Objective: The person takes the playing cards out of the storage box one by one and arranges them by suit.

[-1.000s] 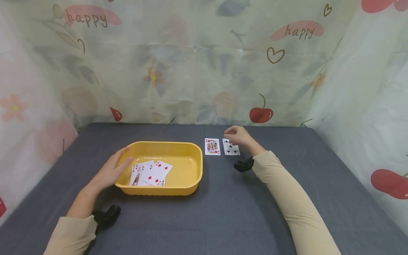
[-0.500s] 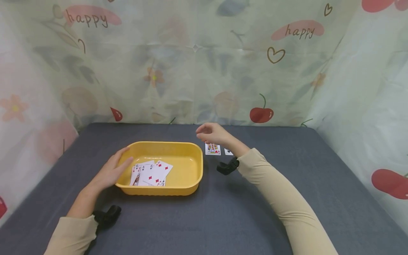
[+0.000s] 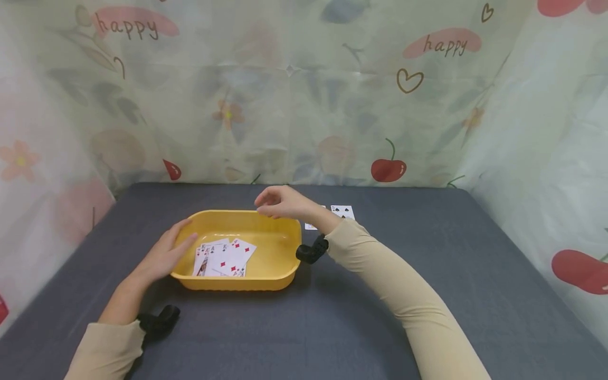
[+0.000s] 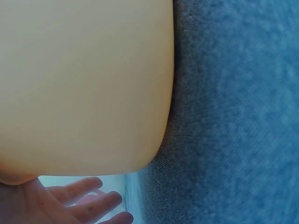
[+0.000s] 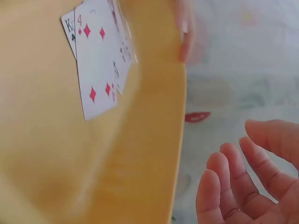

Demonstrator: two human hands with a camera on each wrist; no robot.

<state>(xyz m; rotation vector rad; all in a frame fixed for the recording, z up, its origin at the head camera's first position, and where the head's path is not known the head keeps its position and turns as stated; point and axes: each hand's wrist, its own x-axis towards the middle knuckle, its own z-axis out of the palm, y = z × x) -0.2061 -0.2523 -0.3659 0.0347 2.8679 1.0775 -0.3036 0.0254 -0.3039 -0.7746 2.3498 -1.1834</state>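
A yellow plastic tub (image 3: pixel 273 248) stands on the table with several playing cards (image 3: pixel 228 258) loose in its left half. The four of diamonds (image 5: pixel 96 65) lies face up on that pile, a king showing beside it. My left hand (image 3: pixel 166 256) rests at the tub's left end, thumb over the rim, and its fingers (image 4: pixel 96 207) stretch straight outside the wall. Over the tub's far rim hovers my right hand (image 3: pixel 282 203); in the right wrist view its fingers (image 5: pixel 238 179) are loosely bent around nothing.
Right of the tub, a spade card (image 3: pixel 343 212) lies on the dark tablecloth (image 3: pixel 380 316). Next to it, another card (image 3: pixel 310 227) is mostly hidden by the right forearm. A printed curtain (image 3: pixel 294 105) encloses the table at the back and sides.
My right hand has moved left from above the spade card, past the king of hearts, to the tub's far rim. The left hand, the tub and the cards have stayed put.
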